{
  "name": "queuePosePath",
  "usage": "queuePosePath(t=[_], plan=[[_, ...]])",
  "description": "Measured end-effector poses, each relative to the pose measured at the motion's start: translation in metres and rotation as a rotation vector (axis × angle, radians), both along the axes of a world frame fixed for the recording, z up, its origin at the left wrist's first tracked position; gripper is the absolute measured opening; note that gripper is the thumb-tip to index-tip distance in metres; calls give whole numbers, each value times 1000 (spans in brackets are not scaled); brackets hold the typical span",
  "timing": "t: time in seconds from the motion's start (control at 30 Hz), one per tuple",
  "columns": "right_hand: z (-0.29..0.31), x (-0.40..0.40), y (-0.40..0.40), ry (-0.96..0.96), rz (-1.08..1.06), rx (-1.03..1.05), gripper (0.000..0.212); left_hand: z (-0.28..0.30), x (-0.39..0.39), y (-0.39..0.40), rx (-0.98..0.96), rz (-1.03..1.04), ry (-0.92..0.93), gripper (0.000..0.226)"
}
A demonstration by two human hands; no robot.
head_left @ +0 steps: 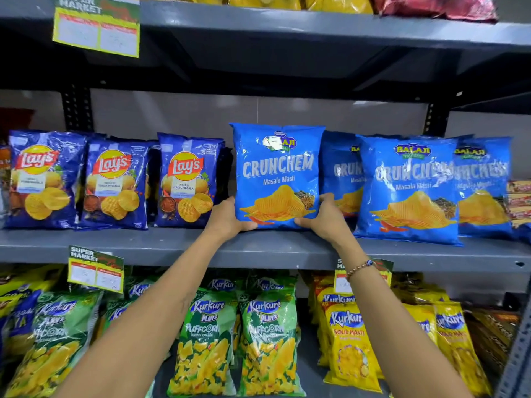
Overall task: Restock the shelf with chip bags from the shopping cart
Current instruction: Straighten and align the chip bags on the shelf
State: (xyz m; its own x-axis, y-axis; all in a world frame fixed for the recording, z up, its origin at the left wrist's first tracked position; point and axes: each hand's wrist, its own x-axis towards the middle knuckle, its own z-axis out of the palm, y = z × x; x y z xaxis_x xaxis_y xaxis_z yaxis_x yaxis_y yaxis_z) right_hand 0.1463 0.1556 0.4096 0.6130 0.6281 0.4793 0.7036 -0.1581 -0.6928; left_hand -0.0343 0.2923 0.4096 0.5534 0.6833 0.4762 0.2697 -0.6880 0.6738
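A light blue Crunchem chip bag (pixel 277 173) stands upright on the grey middle shelf (pixel 172 245), between the Lay's bags and the other Crunchem bags. My left hand (pixel 228 218) grips its lower left corner. My right hand (pixel 326 218) grips its lower right corner, with a bead bracelet on that wrist. The bag's bottom edge rests at the shelf surface. The shopping cart is out of view.
Three dark blue Lay's bags (pixel 188 179) line the shelf's left part. More Crunchem bags (pixel 411 188) stand to the right. Green Kurkure Puffcorn bags (pixel 267 346) and yellow Kurkure bags (pixel 350 346) fill the lower shelf. Price tags (pixel 96 272) hang from the shelf edges.
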Motion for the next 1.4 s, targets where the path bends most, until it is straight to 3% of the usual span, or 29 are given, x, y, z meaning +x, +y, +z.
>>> queuePosePath(t=[0.43,0.57,0.7,0.8,0.93,1.0,1.07,1.2,1.3,1.4], plan=[[-5,-3,-1,-51,-46,-9,70,2,0,-9,54,144,91,55],[-4,-4,-5,-24,-26,-21,75,6,-6,-16,53,224,205,50],[-1,-2,-17,16,-18,10,78,12,-5,-39,207,377,12,43],[11,0,-34,16,-26,88,68,17,8,-63,209,132,-84,19],[28,14,-68,0,-79,187,42,21,41,-83,191,-146,-97,12],[32,32,-92,-39,-170,231,27,21,64,-92,176,-247,-100,15],[32,55,-121,-86,-342,223,21,19,88,-104,156,-362,-54,36],[21,101,-174,25,-529,285,46,17,135,-124,50,-419,-31,74],[14,124,-194,139,-470,185,71,15,164,-134,-38,-502,31,75],[6,136,-196,247,-343,-2,81,9,179,-138,-162,-521,101,79]])
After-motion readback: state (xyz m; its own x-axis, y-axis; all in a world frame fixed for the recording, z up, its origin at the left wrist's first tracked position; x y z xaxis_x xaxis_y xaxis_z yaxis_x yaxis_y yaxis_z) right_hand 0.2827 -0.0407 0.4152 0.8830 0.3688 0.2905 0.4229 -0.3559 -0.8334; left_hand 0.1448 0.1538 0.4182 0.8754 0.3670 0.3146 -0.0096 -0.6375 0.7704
